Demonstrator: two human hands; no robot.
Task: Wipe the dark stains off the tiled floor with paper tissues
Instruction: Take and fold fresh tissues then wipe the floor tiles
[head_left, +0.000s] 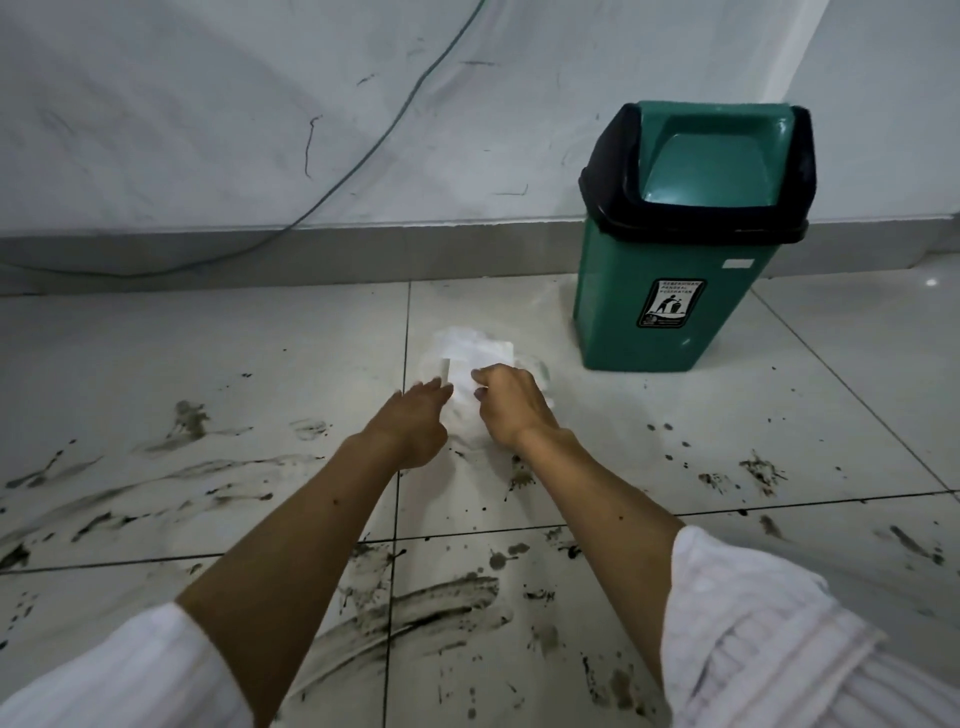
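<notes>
A white, crumpled pack of paper tissues (475, 349) lay on the pale, dark-stained tiled floor (208, 467) just beside a green plastic swing-lid bin (675, 270), where the right hand (511, 408) pinched a sheet from it and the left hand (415, 415) reached alongside, fingers straight.

Both hands reach a white paper tissue pack (475, 353) on the pale tiled floor (208, 353): the left hand (415, 421) flat-fingered beside it, the right hand (511, 408) pinching a tissue. A green plastic swing-lid bin (685, 249) stands at two o'clock; dark smeared stains (415, 608) lie at six.
</notes>
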